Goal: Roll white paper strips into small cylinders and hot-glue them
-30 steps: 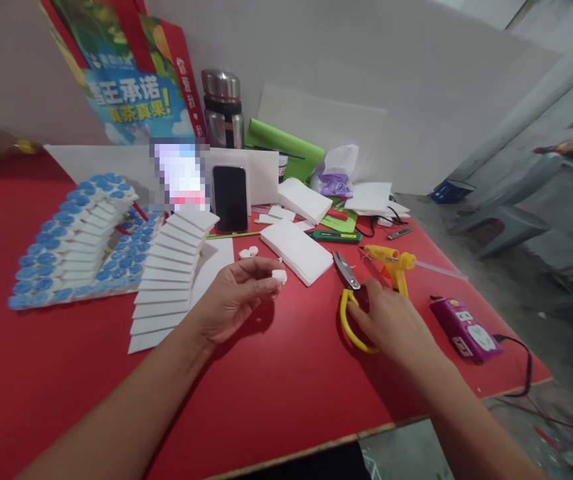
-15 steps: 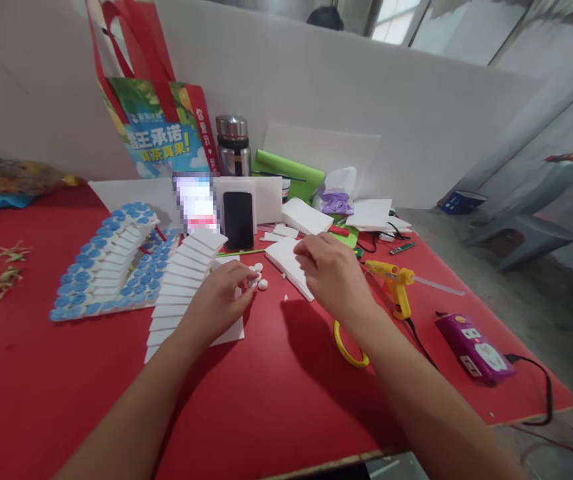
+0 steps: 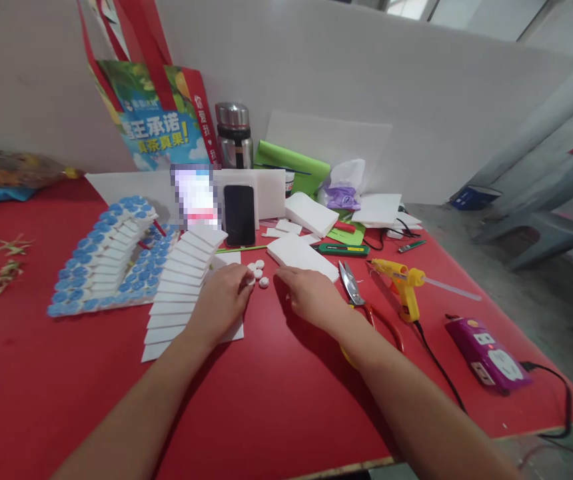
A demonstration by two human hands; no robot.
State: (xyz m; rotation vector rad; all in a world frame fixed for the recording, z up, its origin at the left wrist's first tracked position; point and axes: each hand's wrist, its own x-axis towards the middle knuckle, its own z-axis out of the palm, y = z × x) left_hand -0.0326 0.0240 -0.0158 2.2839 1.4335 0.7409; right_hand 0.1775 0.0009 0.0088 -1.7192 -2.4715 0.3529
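Nearest, the bare red desk (image 3: pixel 276 400) runs back from its near edge to both hands, which sit past the middle, toward the far edge. The left hand (image 3: pixel 222 297) is curled, its fingertips against one of the small white pieces (image 3: pixel 264 283); whether it pinches that piece or only nudges it is hard to tell, as the fingers cover much of it. The pieces lie in a loose cluster between the hands. They look light and fairly soft, perhaps foam or rolled paper, so a hard squeeze could dent them; a gentle thumb-and-finger hold at the rim should suit. The right hand (image 3: pixel 314 297) has its fingers drawn together just beside the cluster, with nothing visible in them, though their undersides are hidden. Toward the right edge lie scissors (image 3: pixel 351 285), partly under the right forearm, and a yellow glue gun (image 3: pixel 406 287). Left of the left hand, white strips (image 3: pixel 176 293) fan out. Beyond the hands come a stack of white sheets (image 3: pixel 302 255), a green cutter (image 3: pixel 344 249) and, toward the far edge, a dark-screened phone (image 3: pixel 239 215).
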